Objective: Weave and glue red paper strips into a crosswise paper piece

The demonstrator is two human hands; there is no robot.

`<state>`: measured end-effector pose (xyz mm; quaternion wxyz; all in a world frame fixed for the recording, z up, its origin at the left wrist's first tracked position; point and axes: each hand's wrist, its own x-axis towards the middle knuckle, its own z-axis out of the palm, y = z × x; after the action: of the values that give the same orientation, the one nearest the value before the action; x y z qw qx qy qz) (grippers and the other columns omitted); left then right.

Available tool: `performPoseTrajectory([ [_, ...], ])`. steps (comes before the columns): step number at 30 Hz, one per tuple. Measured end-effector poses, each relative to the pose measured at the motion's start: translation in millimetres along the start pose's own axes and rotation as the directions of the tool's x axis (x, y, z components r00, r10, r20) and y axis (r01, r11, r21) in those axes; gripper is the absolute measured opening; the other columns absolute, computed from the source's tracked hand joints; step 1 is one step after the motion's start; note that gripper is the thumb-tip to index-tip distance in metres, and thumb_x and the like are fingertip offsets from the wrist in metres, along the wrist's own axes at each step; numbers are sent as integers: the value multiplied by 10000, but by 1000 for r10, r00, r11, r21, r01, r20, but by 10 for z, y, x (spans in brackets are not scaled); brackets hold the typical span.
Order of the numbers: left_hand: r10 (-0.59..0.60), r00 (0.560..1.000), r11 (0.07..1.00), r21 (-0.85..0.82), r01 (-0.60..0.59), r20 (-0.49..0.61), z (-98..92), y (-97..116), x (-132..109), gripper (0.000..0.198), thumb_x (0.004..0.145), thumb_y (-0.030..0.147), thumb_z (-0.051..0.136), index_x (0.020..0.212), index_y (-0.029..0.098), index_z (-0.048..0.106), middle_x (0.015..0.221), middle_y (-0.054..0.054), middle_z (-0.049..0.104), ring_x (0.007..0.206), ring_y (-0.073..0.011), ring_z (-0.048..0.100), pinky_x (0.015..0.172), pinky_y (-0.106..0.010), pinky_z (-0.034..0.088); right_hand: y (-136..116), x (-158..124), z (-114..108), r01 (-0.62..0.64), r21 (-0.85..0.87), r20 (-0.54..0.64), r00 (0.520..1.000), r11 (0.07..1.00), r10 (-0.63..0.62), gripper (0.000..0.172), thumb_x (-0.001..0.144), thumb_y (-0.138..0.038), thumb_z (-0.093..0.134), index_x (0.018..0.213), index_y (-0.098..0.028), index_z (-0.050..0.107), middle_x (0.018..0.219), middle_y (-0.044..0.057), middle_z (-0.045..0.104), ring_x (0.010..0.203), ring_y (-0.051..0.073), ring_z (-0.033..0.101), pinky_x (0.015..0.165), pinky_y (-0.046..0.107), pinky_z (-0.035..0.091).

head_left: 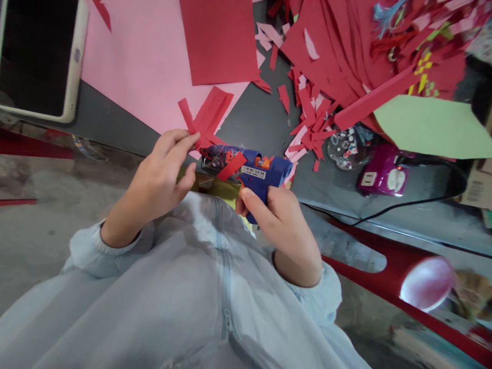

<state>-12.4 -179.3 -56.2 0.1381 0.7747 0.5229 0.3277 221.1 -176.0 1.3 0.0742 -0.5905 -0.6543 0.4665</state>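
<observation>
The grey surface [253, 118] carries a pink sheet [146, 61]. At its edge the right hand [279, 218] grips a blue glue gun [265, 171]. The left hand [161, 171] pinches red paper strips [205, 118] by the nozzle. Gluing seems in hand, and it calls for steady strips.

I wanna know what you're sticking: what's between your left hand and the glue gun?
Head view: red paper strips sit between the left hand and the blue glue gun, across its front end.
</observation>
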Motion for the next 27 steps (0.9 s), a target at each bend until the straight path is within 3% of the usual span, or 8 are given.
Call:
performPoseTrajectory([
  [6, 35, 999, 997, 64, -34, -16, 15, -25, -4, 436, 954, 194, 514, 1390, 201, 530, 1289, -153, 648, 1238, -239, 637, 990, -368, 589, -29, -2, -4, -21, -17, 14, 1000, 1000, 21, 428, 921, -494, 449, 646, -200, 593, 644, 58, 667, 611, 164, 605, 631, 319, 420],
  [11, 46, 999, 998, 53, -45, -19, 14, -21, 2, 449, 931, 182, 556, 1375, 118, 541, 1271, -188, 651, 1217, -254, 645, 969, -367, 592, -7, -2, 9, -25, 9, -4, 1000, 1000, 25, 409, 912, -494, 457, 662, -201, 594, 660, 63, 675, 616, 167, 607, 634, 321, 429],
  [27, 33, 999, 999, 19, -33, -27, 22, -31, -12, 477, 942, 168, 526, 1417, 201, 515, 1295, -152, 636, 1241, -259, 623, 1003, -407, 583, -30, 24, 3, 14, 2, -17, 1000, 1000, -14, 403, 922, -489, 466, 683, -195, 605, 693, 71, 683, 670, 184, 626, 688, 336, 448],
])
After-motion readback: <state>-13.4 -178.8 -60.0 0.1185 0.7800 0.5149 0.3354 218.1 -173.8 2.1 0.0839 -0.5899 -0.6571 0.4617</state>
